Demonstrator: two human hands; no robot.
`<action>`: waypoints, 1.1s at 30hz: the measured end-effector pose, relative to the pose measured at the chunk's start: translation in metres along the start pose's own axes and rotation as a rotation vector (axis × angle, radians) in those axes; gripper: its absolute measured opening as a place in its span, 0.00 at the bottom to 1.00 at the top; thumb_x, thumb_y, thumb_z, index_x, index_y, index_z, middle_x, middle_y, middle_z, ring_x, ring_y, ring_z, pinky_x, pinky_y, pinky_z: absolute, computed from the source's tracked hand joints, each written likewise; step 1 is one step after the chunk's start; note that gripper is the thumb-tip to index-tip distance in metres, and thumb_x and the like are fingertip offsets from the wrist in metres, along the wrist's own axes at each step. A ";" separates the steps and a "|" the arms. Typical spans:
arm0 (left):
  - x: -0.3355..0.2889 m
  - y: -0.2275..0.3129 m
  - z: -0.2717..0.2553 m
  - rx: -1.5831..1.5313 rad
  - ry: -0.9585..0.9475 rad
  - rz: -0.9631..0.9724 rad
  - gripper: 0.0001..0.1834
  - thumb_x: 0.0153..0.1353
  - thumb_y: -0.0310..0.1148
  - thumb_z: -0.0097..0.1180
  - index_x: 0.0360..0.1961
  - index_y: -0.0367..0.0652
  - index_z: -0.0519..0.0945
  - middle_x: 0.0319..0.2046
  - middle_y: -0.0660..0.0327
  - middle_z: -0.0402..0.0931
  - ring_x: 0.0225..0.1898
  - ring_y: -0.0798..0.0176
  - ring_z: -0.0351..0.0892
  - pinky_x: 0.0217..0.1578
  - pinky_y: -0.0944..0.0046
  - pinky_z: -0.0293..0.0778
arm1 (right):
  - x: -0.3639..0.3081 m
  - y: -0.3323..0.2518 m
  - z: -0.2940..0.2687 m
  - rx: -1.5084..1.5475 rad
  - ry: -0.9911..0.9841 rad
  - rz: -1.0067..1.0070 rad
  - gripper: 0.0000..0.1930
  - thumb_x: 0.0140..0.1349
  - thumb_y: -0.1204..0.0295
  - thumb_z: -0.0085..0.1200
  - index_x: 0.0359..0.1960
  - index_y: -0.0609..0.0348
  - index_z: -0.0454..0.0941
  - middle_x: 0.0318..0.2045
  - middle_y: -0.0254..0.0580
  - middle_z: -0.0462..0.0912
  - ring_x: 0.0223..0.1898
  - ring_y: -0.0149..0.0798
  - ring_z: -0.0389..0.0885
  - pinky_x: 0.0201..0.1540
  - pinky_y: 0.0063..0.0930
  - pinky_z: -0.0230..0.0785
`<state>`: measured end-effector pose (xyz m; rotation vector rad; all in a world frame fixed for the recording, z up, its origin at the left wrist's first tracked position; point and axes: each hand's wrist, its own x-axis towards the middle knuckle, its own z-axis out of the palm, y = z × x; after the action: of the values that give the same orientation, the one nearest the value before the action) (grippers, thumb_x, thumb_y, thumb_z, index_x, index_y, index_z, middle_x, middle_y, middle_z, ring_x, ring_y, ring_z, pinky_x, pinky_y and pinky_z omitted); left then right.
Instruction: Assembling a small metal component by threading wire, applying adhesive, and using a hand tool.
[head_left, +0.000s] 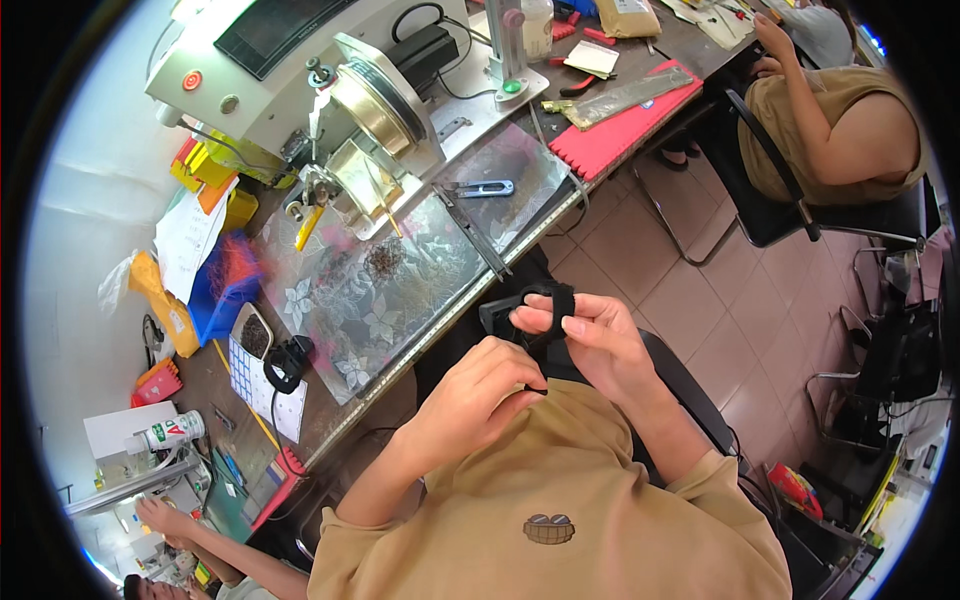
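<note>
Tiled floor (745, 310) spreads to the right of a cluttered workbench (325, 412); off its near edge, above the lap, both hands work with a black band (563, 310). The right hand (607, 345) grasps it, fingers and thumb bent around it, while the left hand (478, 395) pinches a small black tip (537, 389); whether the two join, I cannot tell. It looks like an adjustment mid-way, calling for a steady two-handed hold. Farther left stand a machine (385, 110) and blue bin (222, 300); the bench edge limits leftward room.
</note>
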<state>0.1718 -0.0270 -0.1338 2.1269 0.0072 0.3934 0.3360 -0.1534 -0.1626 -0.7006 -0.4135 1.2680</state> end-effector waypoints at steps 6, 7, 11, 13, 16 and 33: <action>-0.010 0.006 -0.001 -0.128 -0.125 -0.086 0.12 0.54 0.25 0.67 0.37 0.42 0.77 0.36 0.59 0.78 0.40 0.52 0.77 0.42 0.56 0.73 | -0.008 -0.017 0.004 -0.625 -0.355 -0.191 0.28 0.53 0.80 0.48 0.60 0.75 0.73 0.61 0.59 0.76 0.68 0.51 0.70 0.72 0.41 0.57; -0.009 0.009 -0.003 -0.112 -0.193 -0.064 0.11 0.55 0.26 0.67 0.37 0.42 0.77 0.36 0.59 0.78 0.40 0.52 0.77 0.42 0.57 0.73 | -0.008 -0.023 0.009 -0.815 -0.400 -0.185 0.28 0.54 0.84 0.45 0.60 0.73 0.74 0.61 0.60 0.76 0.67 0.54 0.70 0.71 0.42 0.58; -0.005 0.043 -0.015 -0.254 -0.422 -0.009 0.10 0.55 0.26 0.68 0.37 0.43 0.79 0.35 0.62 0.80 0.38 0.54 0.80 0.42 0.55 0.75 | -0.012 -0.018 0.006 -0.938 -0.565 -0.246 0.30 0.52 0.88 0.44 0.62 0.71 0.72 0.64 0.58 0.73 0.67 0.55 0.69 0.71 0.43 0.57; -0.008 0.045 -0.024 -0.302 -0.382 0.019 0.12 0.53 0.27 0.70 0.37 0.44 0.80 0.34 0.64 0.81 0.37 0.57 0.80 0.40 0.56 0.75 | -0.013 -0.033 0.011 -0.999 -0.687 -0.254 0.31 0.54 0.88 0.43 0.64 0.69 0.70 0.66 0.55 0.70 0.69 0.56 0.66 0.72 0.43 0.54; -0.005 0.052 -0.033 -0.055 -0.115 0.091 0.13 0.49 0.26 0.70 0.36 0.44 0.80 0.35 0.63 0.79 0.39 0.59 0.79 0.40 0.57 0.73 | -0.017 -0.053 0.003 -0.399 -0.707 -0.074 0.30 0.55 0.85 0.46 0.64 0.80 0.66 0.64 0.62 0.71 0.72 0.53 0.62 0.75 0.46 0.48; -0.009 0.027 -0.009 0.239 -0.003 -0.201 0.14 0.49 0.25 0.70 0.36 0.48 0.80 0.57 0.58 0.70 0.64 0.42 0.64 0.57 0.43 0.66 | 0.000 0.009 0.010 0.064 -0.091 0.020 0.43 0.55 0.81 0.44 0.76 0.65 0.44 0.75 0.57 0.50 0.76 0.56 0.50 0.72 0.44 0.57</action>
<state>0.1566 -0.0357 -0.1099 2.3354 0.2765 0.2817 0.3233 -0.1495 -0.1620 -0.5960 -0.4389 1.3302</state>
